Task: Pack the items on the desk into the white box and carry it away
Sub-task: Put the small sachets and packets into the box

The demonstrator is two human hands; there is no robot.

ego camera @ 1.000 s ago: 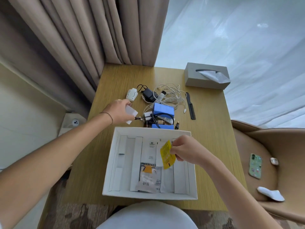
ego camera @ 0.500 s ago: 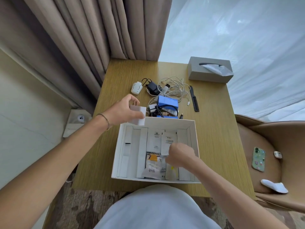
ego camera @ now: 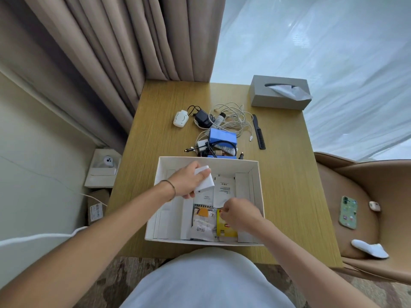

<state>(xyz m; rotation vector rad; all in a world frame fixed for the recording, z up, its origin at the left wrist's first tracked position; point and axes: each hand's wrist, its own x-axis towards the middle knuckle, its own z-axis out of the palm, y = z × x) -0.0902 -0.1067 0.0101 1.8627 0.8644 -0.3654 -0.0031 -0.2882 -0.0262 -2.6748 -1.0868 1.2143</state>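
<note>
The white box lies open on the wooden desk, with several packets inside. My left hand is over the box's far left part, shut on a white charger block. My right hand is low in the box with its fingers curled just above the yellow packet, which lies flat; nothing shows in its grip. Beyond the box lie a blue pack, white cables, a black adapter, a small white device and a black comb.
A grey tissue box stands at the desk's far right corner. Curtains hang behind the desk. To the right a tan chair holds a green phone and small white items. A white camera sits left of the desk.
My left hand has carried the white charger block from the box's far left rim to over its inside. My right hand has laid the yellow packet down in the box.
</note>
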